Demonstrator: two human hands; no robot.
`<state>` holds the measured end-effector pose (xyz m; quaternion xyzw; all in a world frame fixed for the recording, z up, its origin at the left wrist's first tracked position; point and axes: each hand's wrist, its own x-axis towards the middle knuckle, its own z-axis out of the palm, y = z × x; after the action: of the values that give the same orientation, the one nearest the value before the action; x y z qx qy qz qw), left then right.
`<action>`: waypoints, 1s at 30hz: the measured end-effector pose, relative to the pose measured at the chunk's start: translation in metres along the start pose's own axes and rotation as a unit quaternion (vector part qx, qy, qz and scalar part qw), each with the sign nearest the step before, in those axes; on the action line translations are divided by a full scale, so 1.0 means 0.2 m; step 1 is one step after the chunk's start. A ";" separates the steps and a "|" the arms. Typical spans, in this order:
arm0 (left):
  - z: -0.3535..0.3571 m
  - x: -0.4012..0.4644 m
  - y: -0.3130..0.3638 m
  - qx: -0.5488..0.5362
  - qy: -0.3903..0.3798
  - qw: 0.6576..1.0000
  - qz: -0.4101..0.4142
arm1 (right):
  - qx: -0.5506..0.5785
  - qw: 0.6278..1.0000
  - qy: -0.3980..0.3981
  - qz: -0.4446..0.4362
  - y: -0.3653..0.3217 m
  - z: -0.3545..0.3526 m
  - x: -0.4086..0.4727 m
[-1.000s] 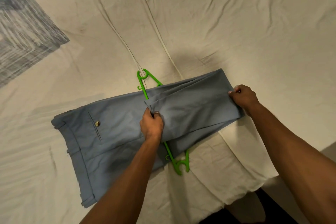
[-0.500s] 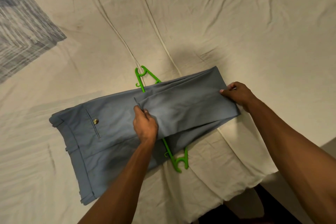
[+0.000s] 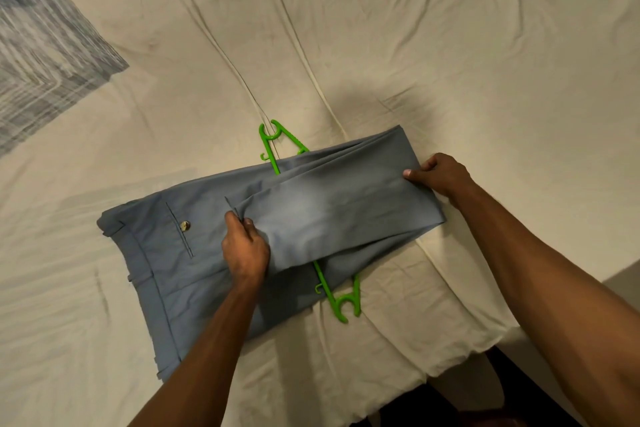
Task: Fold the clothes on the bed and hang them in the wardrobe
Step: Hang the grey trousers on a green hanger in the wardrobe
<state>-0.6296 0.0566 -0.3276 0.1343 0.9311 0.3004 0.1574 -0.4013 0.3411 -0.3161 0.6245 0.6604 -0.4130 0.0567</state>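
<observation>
Left hand (image 3: 245,246) pinching trousers (image 3: 311,215) hem; right hand (image 3: 438,174) gripping fold; green hanger (image 3: 327,291) lying under trousers on bed (image 3: 450,45).

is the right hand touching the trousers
Touching: the head view shows the right hand pinching the folded edge of the trousers.

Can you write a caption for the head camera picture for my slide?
Left hand and right hand fold blue trousers over a green hanger on a cream bed sheet.
</observation>
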 end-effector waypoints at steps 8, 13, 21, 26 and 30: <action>-0.07 0.01 -0.09 0.012 0.019 1.000 0.003 | -0.033 0.999 -0.006 -0.008 -0.01 0.06 -0.05; -0.18 0.02 -0.19 0.011 0.022 1.000 0.005 | -0.053 0.998 0.004 -0.016 -0.04 0.11 -0.10; -0.35 0.03 -0.36 0.003 -0.011 1.000 -0.011 | -0.082 0.996 0.024 -0.020 -0.13 0.24 -0.19; -0.38 0.04 -0.42 0.012 -0.039 0.999 -0.005 | -0.077 0.997 0.026 -0.002 -0.13 0.28 -0.21; -0.40 0.06 -0.40 -0.059 -0.067 0.994 -0.058 | -0.075 0.997 0.020 -0.008 -0.16 0.28 -0.21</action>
<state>-0.6829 -0.0441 -0.3166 0.0905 0.9055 0.3351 0.2441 -0.4450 0.2779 -0.3119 0.6209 0.6958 -0.3503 0.0873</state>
